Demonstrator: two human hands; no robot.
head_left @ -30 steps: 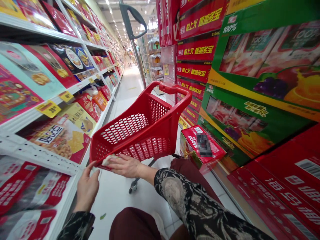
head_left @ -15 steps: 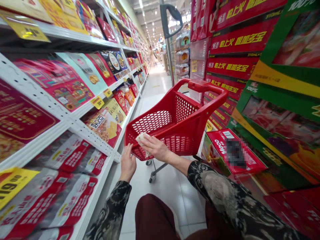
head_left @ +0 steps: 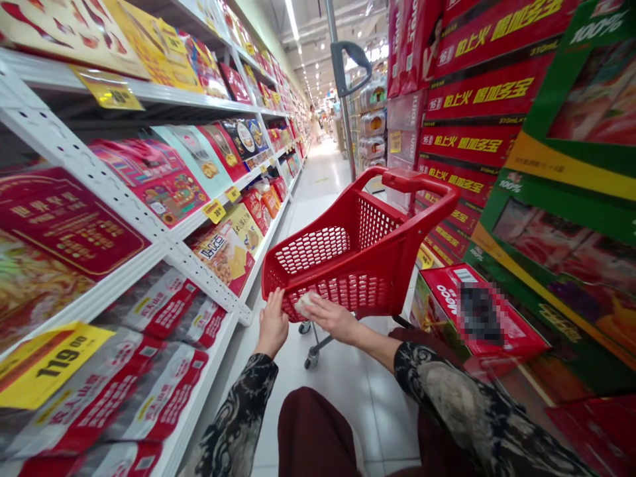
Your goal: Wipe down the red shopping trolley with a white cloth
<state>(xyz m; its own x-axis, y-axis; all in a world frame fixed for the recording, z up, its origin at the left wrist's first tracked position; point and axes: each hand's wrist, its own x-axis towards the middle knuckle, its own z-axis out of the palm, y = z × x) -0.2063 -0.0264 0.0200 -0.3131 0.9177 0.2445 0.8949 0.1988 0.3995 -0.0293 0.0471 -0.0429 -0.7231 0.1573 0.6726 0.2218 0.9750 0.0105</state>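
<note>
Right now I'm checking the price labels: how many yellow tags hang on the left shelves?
4: top shelf tag, two mid-aisle tags, big near tag. Farther ones may be hidden.

Red boxed goods on white shelves (head_left: 163, 255), yellow price tag (head_left: 47, 364), stacked red drink cartons (head_left: 472, 99).
</note>
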